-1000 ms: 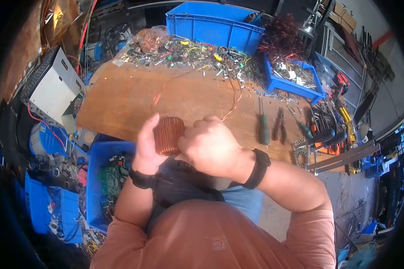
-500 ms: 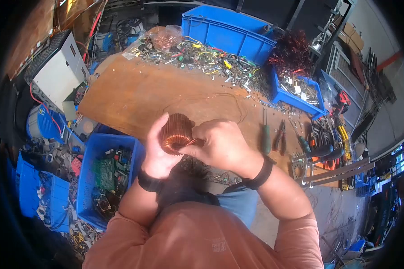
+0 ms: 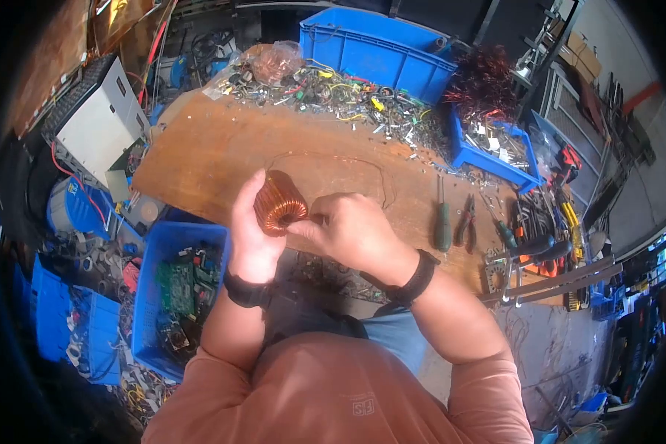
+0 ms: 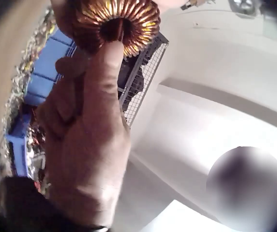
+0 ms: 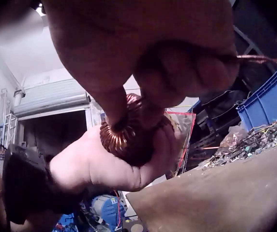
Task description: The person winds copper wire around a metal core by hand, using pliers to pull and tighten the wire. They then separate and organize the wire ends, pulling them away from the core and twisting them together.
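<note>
A ring-shaped coil of copper wire (image 3: 280, 206) is held above the near edge of the wooden table (image 3: 207, 148). The left hand (image 3: 255, 240) grips it from the left, palm and fingers round its side in the right wrist view. At the coil's central hole (image 4: 116, 30) is the thumb of the right hand (image 3: 359, 233), its other fingers curled. A strand of copper wire (image 5: 259, 59) comes out of the right fist. A loose loop of thin wire (image 3: 333, 155) shows over the table beyond the hands.
Wire and metal scraps (image 3: 333, 96) cover the table's far side, before a large blue crate (image 3: 377, 55). A green-handled screwdriver (image 3: 442, 226) and pliers (image 3: 466, 226) lie right of the hands. A blue bin of circuit boards (image 3: 142, 296) stands at lower left.
The coil has turned and tilted, so its end with the hole now faces toward the right hand. Both hands have stayed on it, and the wire strand's loop has shifted over the table.
</note>
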